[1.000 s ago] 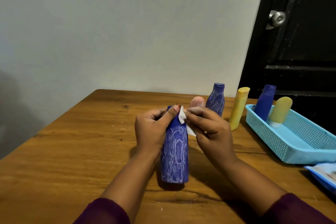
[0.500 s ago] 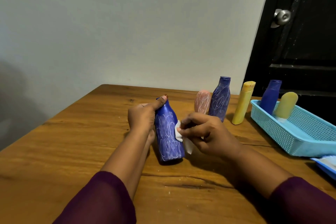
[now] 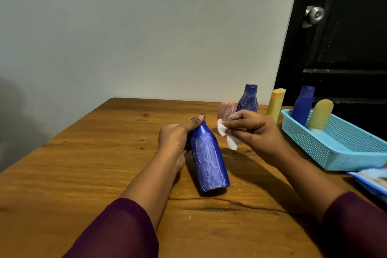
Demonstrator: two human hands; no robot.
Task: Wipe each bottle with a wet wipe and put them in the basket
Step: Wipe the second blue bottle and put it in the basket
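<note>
A blue bottle [image 3: 207, 163] with white scribbles stands tilted on the wooden table [image 3: 83, 163]. My left hand [image 3: 176, 138] grips its neck, thumb over the cap. To the right of the neck, my right hand [image 3: 253, 132] pinches a white wet wipe [image 3: 227, 134], held a little clear of the bottle. A light blue basket [image 3: 335, 148] at the right holds a blue bottle [image 3: 302, 104] and a yellow bottle [image 3: 320, 115]. Behind my hands stand a pink bottle [image 3: 225, 110], another scribbled blue bottle [image 3: 248, 98] and a yellow bottle [image 3: 276, 103].
A blue pack of wipes [image 3: 372, 180] lies at the table's right edge, in front of the basket. A grey wall backs the table. A black door with a metal knob [image 3: 314, 14] stands at the right.
My right hand lifted the wipe from the bottle's lower side up to beside its neck and slightly off it. The bottle now leans more to the left.
</note>
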